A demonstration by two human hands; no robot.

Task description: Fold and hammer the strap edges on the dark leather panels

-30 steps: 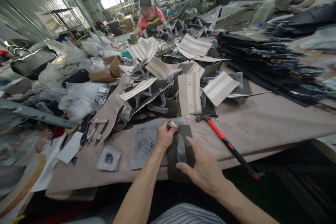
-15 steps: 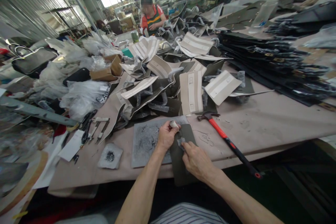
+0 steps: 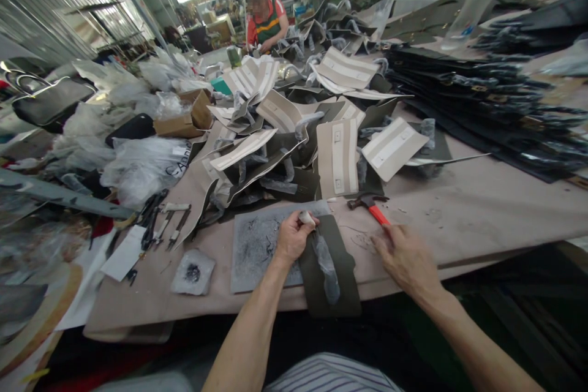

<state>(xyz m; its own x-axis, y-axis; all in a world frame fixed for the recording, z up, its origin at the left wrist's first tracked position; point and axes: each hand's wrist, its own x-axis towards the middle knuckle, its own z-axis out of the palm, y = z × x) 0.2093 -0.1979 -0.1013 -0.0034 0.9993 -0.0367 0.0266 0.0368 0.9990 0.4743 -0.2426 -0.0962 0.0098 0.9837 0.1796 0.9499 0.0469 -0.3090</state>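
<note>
While left hand [image 3: 293,237] pinches pale tool [image 3: 305,218] | right hand [image 3: 408,260] — curled over hammer [image 3: 377,214], grip unclear

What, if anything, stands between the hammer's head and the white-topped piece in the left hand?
Nothing upright visible does. Between the hammer and the white-topped piece in the left hand lie tabletop and the flat edges of the grey slab and dark panel. The right hand is at the hammer.

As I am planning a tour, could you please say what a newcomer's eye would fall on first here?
Probably the heap of pale and dark panels in the middle of the table. Next, perhaps, the red-handled hammer, right of the dark flap at the front edge, and the black stack on the right.
</note>
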